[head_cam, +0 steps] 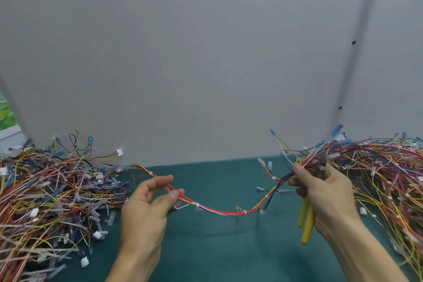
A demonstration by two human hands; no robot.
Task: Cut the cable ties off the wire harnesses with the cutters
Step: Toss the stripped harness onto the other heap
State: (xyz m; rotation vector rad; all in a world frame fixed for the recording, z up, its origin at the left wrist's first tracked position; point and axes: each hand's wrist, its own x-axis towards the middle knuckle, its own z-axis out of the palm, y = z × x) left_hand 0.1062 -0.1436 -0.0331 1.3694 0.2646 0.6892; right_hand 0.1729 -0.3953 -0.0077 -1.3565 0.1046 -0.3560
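- Harness [219,210] is strung between hands, exposing cable ties [245,212].
- Left hand [146,210] grip is pinched on it; right hand [325,192] is clasped round it and yellow-handled cutters [306,220].

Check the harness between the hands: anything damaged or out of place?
Nothing stands out. The harness sags between the left hand and right hand, no broken wire visible, white cable ties uncut. The cutters sit in the right hand too, yellow handles pointing down.
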